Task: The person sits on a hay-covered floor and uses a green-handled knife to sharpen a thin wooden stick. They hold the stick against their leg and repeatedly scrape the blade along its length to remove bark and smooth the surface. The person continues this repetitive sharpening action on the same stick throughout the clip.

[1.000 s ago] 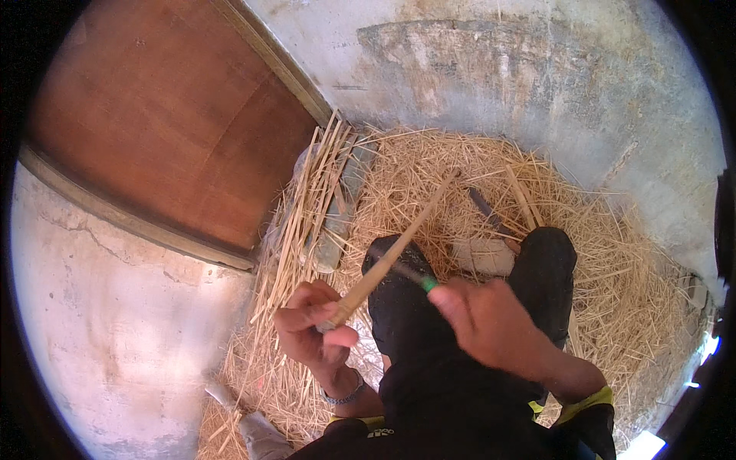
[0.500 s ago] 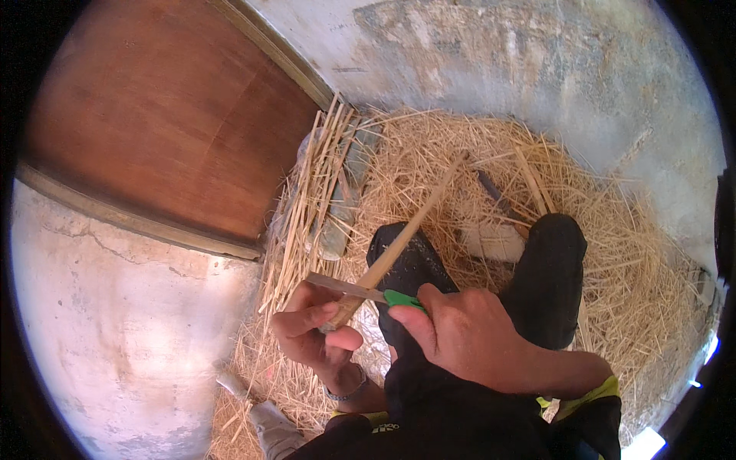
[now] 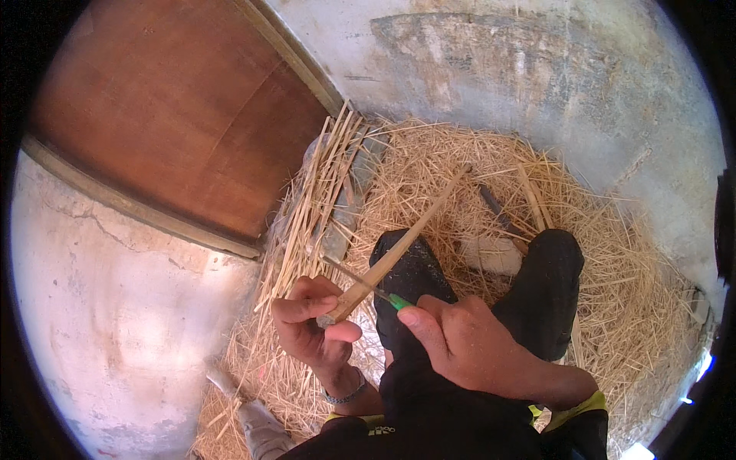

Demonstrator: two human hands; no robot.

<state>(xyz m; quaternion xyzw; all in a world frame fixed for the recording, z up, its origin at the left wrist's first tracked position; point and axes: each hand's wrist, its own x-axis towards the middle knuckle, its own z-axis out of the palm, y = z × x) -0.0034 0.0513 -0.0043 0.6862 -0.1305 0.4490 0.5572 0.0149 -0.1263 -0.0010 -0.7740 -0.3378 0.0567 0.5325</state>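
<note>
A wide bed of straw shavings [image 3: 613,307] covers the floor ahead, with cut strips [image 3: 307,222] stacked at its left, out of the way. The long cane stick [image 3: 406,238] slants from the far heap to the left hand [image 3: 310,330], which is closed around its near end to steady it. The right hand [image 3: 468,345] clasps a green-handled knife [image 3: 368,287], blade laid across the stick.

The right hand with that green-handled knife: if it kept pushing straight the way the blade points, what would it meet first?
The right hand aims its knife up-left across the bamboo strip. Beyond that, probably the left hand's fingers, then the leaning bundle of thin strips; depth is unclear.
</note>
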